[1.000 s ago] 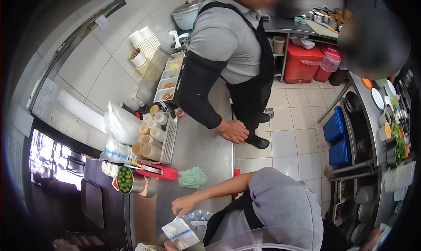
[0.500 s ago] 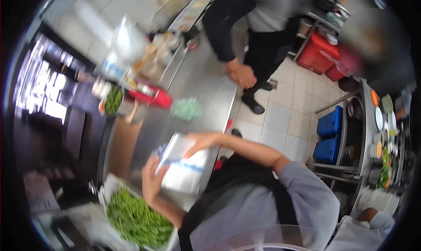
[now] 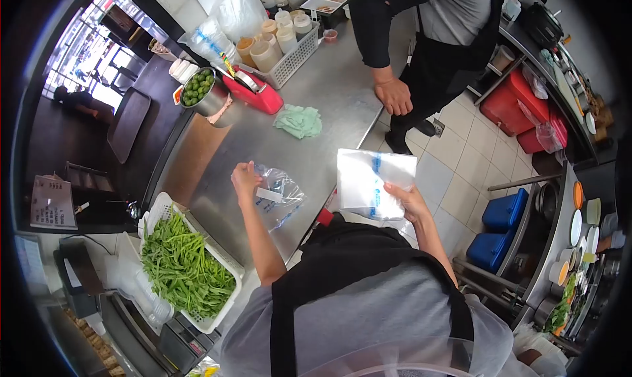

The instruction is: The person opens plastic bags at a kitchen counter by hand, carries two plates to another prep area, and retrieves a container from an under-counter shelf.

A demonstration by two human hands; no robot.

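My right hand (image 3: 409, 202) grips a flat stack of clear plastic bags (image 3: 359, 179) with blue print, held up past the front edge of the steel counter (image 3: 316, 160). Over the counter, my left hand (image 3: 245, 178) pinches the edge of a loose, crumpled clear plastic wrapper (image 3: 286, 196) with blue marks and a white strip. A pale green cloth (image 3: 298, 121) lies crumpled beyond my hands. Next to it stands a red tape dispenser (image 3: 260, 97).
A white basket of leafy greens (image 3: 187, 265) is at my left. Further back are a metal pot of limes (image 3: 199, 90) and a grey crate (image 3: 289, 61) of sauce bottles. A co-worker's hand (image 3: 393, 97) rests at the counter's edge. Blue containers (image 3: 503, 209) sit under the right-hand table.
My hands, together on the package half a second ago, are now apart. The bag stack has moved right in my right hand, while the wrapper is in my left.
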